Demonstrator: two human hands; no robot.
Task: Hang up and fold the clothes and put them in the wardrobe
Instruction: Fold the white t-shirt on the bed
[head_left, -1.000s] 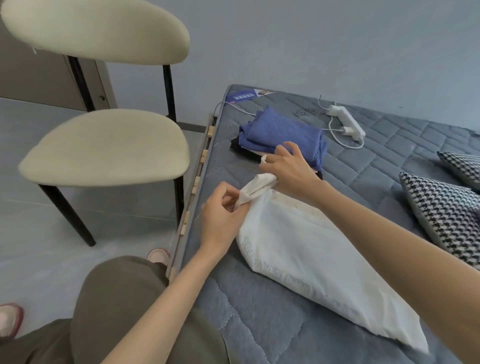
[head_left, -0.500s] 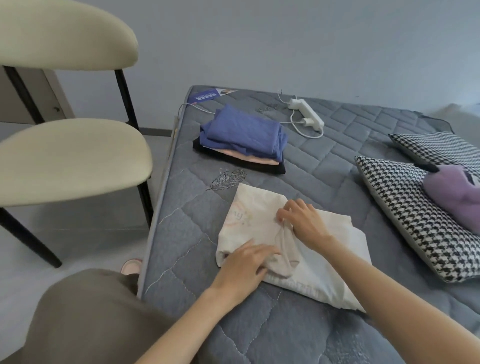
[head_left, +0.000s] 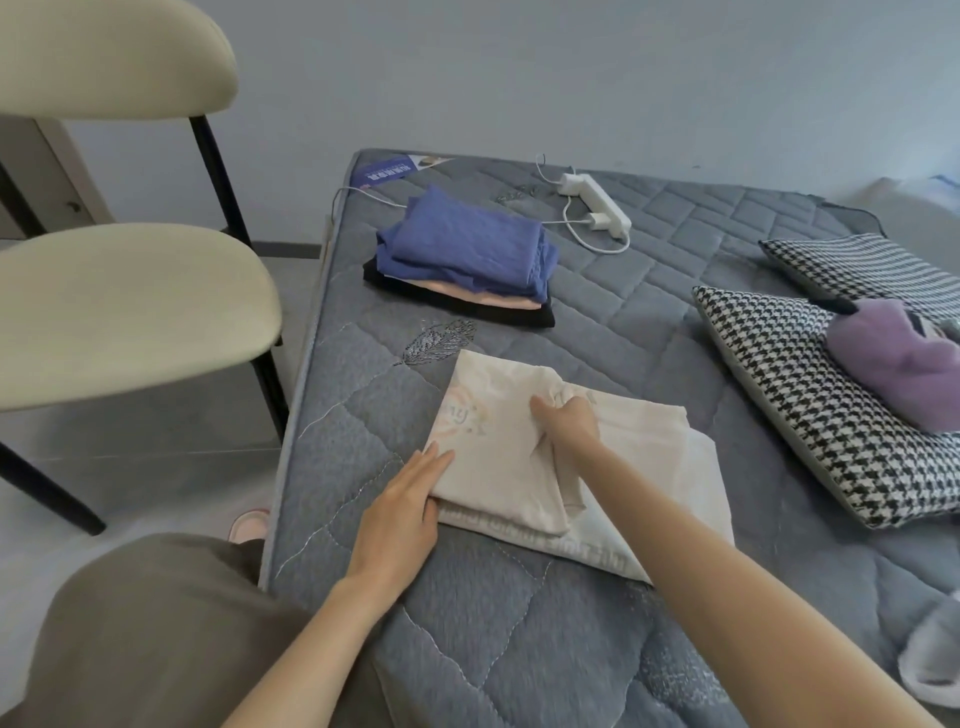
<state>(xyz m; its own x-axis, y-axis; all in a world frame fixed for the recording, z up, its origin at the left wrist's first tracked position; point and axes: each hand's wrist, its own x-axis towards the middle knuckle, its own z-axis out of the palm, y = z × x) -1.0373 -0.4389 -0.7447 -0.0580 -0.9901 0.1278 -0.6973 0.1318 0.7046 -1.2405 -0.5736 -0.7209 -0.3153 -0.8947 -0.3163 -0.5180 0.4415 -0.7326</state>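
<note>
From the head view, the cream garment (head_left: 498, 431) lies partly folded on the near-left part of the bed (head_left: 467, 649), a top layer with a faint print doubled over a wider layer that sticks out to the right and near side. The left hand (head_left: 400, 514) lies flat, fingers straight and together, touching the garment's near-left corner and pressing that edge to the quilt. The right hand (head_left: 569, 421) rests on the middle of the cloth with its fingers curled, gripping a small bunch of fabric at the far edge of the fold. Farther off, a stack of folded clothes (head_left: 462, 260) with a blue piece on top sits near the left side of the bed, well apart from the cream piece; a purple garment (head_left: 893, 358) lies on a houndstooth pillow (head_left: 810, 395) to the right. The cloth looks thin, light and limp, so it will likely sag and lose its fold if lifted by one point. It is best taken with both hands at opposite edges, or with flat palms slid underneath, and smoothed before the next fold.
</note>
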